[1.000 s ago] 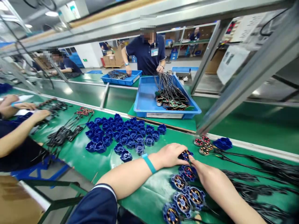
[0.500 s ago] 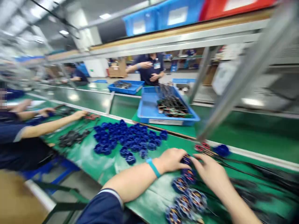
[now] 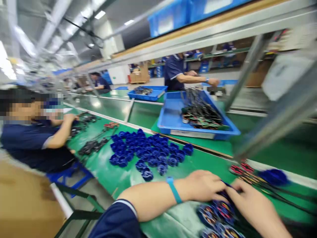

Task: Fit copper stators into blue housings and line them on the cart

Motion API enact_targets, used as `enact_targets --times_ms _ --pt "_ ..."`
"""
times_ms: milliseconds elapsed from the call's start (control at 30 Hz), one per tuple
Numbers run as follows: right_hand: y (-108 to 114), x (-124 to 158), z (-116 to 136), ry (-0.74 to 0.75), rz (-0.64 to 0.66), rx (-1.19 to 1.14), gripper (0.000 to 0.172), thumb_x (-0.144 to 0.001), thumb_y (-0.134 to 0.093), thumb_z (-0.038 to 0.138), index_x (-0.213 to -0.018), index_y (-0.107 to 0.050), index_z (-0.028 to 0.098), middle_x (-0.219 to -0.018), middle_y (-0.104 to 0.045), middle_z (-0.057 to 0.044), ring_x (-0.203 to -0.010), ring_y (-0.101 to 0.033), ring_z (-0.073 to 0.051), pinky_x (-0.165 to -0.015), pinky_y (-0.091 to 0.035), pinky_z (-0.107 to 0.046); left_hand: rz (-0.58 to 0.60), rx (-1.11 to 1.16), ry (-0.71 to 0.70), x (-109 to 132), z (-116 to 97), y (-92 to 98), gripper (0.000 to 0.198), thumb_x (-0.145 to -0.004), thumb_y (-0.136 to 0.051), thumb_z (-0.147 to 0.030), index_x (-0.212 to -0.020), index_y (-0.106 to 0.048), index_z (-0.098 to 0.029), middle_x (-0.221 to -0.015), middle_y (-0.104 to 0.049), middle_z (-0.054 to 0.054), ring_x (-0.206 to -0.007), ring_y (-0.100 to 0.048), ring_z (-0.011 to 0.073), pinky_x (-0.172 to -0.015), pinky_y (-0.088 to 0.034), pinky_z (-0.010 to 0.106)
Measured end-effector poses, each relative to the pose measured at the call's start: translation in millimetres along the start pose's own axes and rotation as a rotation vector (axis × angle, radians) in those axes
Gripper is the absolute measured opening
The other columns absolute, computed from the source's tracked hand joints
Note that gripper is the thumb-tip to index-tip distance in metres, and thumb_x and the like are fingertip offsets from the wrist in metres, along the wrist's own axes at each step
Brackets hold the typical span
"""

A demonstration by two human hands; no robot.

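My left hand, with a teal band at the wrist, and my right hand meet low over the green bench. Their fingers close on a small blue round housing, mostly hidden between them. Just below lie several filled blue housings with copper-coloured and red parts inside. Beyond the right hand, red-ringed parts on leads rest beside a single blue housing. A heap of blue housings, scalloped at the rim, spreads to the left of my hands.
A blue tray of wired boards stands behind the bench's edge rail. A slanted metal post rises at the right. To the left, a seated co-worker works beside dark wired parts. Another person stands across the line.
The view has swung left, so the bench and my hands appear further right and lower. Both hands stay together on the housing. The seated co-worker's head and torso now show more fully.
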State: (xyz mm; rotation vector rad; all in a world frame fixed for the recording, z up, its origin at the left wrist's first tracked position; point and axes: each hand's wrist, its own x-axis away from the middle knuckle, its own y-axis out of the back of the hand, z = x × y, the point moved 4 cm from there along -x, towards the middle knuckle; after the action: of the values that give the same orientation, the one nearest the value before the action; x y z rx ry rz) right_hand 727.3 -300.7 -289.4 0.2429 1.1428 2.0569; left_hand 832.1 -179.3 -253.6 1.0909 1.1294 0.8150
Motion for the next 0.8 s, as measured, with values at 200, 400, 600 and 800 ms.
enact_targets --times_ms 200,400,600,800 --pt "21.9 12.1 35.5 0.01 -0.069 -0.192 0.014 -0.074 -0.052 0.033 -0.063 -0.053 0.025 -0.054 -0.057 0.001 -0.052 -0.052 -0.017 -0.053 -0.04 -0.028 -0.083 0.201 0.118 4.4 4.0 7.6 0.038 -0.09 -0.066 -0.054 -0.099 -0.065 -0.017 -0.092 -0.069 0.008 -0.091 -0.066 0.0241 -0.083 -0.055 0.037" --pt "28.3 37.6 31.1 0.173 -0.099 -0.281 0.025 -0.092 -0.061 0.034 -0.11 -0.066 0.018 -0.099 -0.071 -0.01 -0.09 -0.067 -0.023 -0.084 -0.056 -0.037 -0.174 0.424 0.169 10.8 14.9 2.7 0.038 -0.089 -0.074 -0.04 -0.116 -0.057 -0.02 -0.112 -0.07 0.009 -0.104 -0.068 0.024 -0.091 -0.058 0.04" --pt "35.5 45.3 46.7 0.358 -0.005 -0.03 0.038 -0.096 -0.063 0.038 -0.128 -0.065 0.016 -0.129 -0.063 -0.017 -0.119 -0.058 -0.031 -0.103 -0.052 -0.048 -0.245 0.269 0.095 12.8 12.1 1.6 0.034 -0.089 -0.073 -0.029 -0.118 -0.059 -0.017 -0.119 -0.071 0.014 -0.111 -0.069 0.0265 -0.097 -0.059 0.042" --pt "35.0 43.2 58.2 0.338 0.059 0.07 0.039 -0.098 -0.061 0.046 -0.119 -0.069 0.015 -0.111 -0.067 -0.015 -0.105 -0.061 -0.029 -0.094 -0.053 -0.046 -0.21 0.231 0.089 7.7 10.2 7.0 0.018 -0.095 -0.064 -0.032 -0.105 -0.065 -0.017 -0.103 -0.071 0.011 -0.095 -0.07 0.0239 -0.086 -0.061 0.039"
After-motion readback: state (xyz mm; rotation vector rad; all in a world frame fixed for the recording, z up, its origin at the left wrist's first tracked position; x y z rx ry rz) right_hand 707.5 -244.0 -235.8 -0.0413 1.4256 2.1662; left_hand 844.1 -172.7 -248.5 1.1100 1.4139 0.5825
